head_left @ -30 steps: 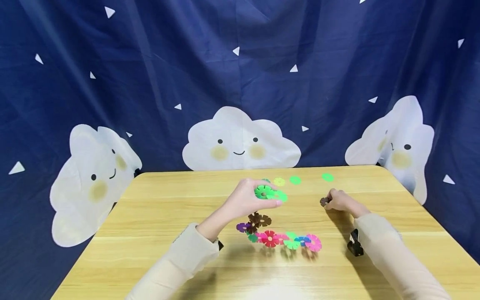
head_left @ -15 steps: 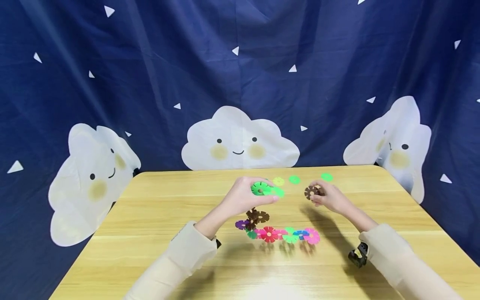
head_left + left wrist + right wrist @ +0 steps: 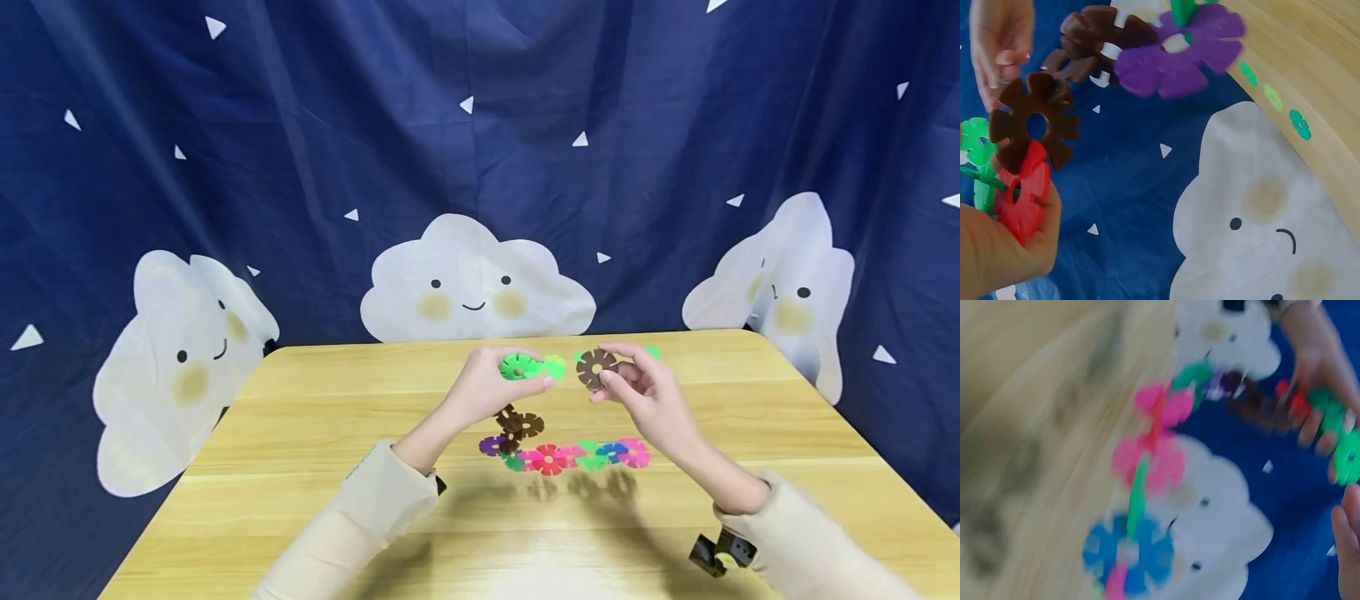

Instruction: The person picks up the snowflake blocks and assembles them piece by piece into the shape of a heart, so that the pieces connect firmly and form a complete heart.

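My left hand holds a chain of slotted plastic flower discs above the table. Its fingers and thumb grip the chain near a green disc and a red disc. From there the chain hangs through brown discs and a purple disc, then runs rightward through a red disc to a pink disc. Just right of the chain's green end, my right hand pinches a brown flower disc between thumb and fingers, apart from the chain. The right wrist view is blurred.
Loose discs lie along the wooden table's far edge, among them a green one, a yellow-green one and a teal one. Behind the table hangs a blue curtain with clouds. A black wrist camera sits below my right sleeve.
My right hand has lifted the brown disc off the table and brought it left and toward me, close to the left hand. The left hand has risen slightly with the chain.
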`<action>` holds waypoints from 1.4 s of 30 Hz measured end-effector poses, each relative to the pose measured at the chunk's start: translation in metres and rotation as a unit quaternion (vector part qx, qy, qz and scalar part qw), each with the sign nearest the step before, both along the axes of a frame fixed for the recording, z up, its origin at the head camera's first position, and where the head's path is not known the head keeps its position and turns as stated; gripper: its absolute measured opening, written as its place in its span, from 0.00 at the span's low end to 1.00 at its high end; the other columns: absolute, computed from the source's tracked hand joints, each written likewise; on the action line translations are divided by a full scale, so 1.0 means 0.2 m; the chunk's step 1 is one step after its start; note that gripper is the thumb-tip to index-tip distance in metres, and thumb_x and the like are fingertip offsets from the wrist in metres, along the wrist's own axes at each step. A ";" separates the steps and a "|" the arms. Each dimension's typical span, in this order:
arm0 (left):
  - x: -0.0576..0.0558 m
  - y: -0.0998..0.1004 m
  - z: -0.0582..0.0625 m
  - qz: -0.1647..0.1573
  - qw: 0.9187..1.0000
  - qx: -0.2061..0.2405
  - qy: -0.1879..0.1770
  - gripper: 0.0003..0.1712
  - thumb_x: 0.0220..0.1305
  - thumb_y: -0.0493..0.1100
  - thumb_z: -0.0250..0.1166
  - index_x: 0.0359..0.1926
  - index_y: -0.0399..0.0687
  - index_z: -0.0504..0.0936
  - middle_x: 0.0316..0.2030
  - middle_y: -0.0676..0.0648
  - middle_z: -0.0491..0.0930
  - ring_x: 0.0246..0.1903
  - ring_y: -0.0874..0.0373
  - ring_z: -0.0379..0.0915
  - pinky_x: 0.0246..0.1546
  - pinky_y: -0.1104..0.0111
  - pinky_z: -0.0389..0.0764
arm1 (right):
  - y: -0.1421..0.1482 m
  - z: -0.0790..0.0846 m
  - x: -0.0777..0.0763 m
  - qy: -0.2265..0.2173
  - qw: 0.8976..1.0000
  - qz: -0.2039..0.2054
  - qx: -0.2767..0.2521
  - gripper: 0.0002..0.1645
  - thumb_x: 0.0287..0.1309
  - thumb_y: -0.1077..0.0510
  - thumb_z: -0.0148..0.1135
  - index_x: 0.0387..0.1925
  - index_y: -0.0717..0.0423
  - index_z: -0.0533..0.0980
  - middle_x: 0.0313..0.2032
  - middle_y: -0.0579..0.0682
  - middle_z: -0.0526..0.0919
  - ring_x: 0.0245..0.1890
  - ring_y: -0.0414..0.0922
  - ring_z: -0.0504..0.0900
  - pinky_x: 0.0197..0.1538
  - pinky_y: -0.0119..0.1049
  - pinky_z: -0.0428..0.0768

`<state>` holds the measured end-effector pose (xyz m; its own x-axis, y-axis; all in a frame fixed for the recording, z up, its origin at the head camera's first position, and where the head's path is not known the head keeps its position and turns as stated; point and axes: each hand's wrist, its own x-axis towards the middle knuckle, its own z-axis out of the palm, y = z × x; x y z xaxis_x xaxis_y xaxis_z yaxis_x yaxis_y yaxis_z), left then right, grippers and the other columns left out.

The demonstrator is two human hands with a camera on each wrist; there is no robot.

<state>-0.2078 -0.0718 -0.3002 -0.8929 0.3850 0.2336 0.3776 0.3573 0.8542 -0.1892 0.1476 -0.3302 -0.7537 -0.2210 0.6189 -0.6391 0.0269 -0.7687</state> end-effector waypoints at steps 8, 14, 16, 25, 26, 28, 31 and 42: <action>0.02 0.02 0.00 -0.026 0.999 0.021 0.010 0.19 0.50 0.45 0.69 0.44 0.43 0.82 0.25 0.49 0.82 0.20 0.64 0.73 0.24 0.72 0.75 | -0.08 0.03 0.08 0.095 0.995 -0.036 -0.009 0.19 0.50 0.83 0.50 0.46 0.76 0.68 0.25 0.54 0.83 0.25 0.34 0.82 0.34 0.22 0.78; 0.02 0.04 -0.01 -0.046 0.999 0.017 0.022 0.20 0.51 0.46 0.69 0.45 0.43 0.81 0.23 0.49 0.81 0.18 0.63 0.70 0.23 0.74 0.74 | -0.10 0.01 0.08 0.144 0.988 -0.040 -0.020 0.17 0.51 0.81 0.52 0.45 0.79 0.67 0.29 0.53 0.83 0.27 0.33 0.82 0.31 0.23 0.78; 0.02 0.04 -0.01 -0.055 0.998 0.012 0.031 0.20 0.52 0.45 0.68 0.46 0.42 0.80 0.27 0.48 0.82 0.21 0.64 0.72 0.26 0.74 0.75 | -0.11 0.00 0.07 0.158 0.986 -0.025 -0.040 0.16 0.52 0.79 0.52 0.45 0.81 0.66 0.30 0.52 0.83 0.28 0.34 0.82 0.31 0.23 0.78; 0.03 0.03 -0.01 -0.086 0.996 0.007 0.039 0.21 0.54 0.41 0.66 0.49 0.38 0.77 0.39 0.43 0.81 0.31 0.64 0.75 0.36 0.73 0.77 | -0.17 -0.01 0.07 0.143 0.986 0.006 -0.085 0.16 0.53 0.80 0.51 0.45 0.81 0.65 0.30 0.47 0.82 0.28 0.34 0.82 0.21 0.21 0.73; 0.03 0.03 -0.01 -0.083 0.996 0.007 0.040 0.21 0.54 0.41 0.66 0.49 0.38 0.77 0.38 0.44 0.82 0.31 0.64 0.75 0.35 0.73 0.77 | -0.17 -0.01 0.07 0.141 0.986 0.018 -0.087 0.16 0.53 0.79 0.50 0.45 0.81 0.65 0.31 0.46 0.82 0.28 0.35 0.82 0.23 0.21 0.73; 0.03 0.03 0.00 -0.076 0.996 0.010 0.035 0.21 0.54 0.42 0.66 0.49 0.39 0.78 0.38 0.44 0.82 0.31 0.64 0.75 0.36 0.72 0.77 | -0.16 0.01 0.07 0.137 0.986 0.042 -0.086 0.15 0.54 0.78 0.50 0.46 0.79 0.66 0.32 0.45 0.82 0.29 0.36 0.82 0.31 0.23 0.77; 0.03 0.03 0.01 -0.062 0.998 0.027 0.010 0.21 0.55 0.43 0.66 0.50 0.43 0.78 0.36 0.46 0.82 0.29 0.64 0.75 0.35 0.71 0.78 | -0.13 0.05 0.06 0.123 0.988 0.059 -0.065 0.18 0.56 0.76 0.51 0.50 0.71 0.68 0.33 0.45 0.83 0.29 0.37 0.82 0.36 0.24 0.78; 0.02 0.01 0.04 -0.085 0.991 0.057 -0.082 0.19 0.62 0.44 0.59 0.53 0.43 0.75 0.31 0.45 0.82 0.24 0.61 0.71 0.22 0.73 0.70 | -0.10 0.07 0.06 0.111 0.994 -0.014 0.018 0.20 0.52 0.79 0.52 0.49 0.74 0.69 0.30 0.42 0.83 0.25 0.37 0.81 0.33 0.26 0.79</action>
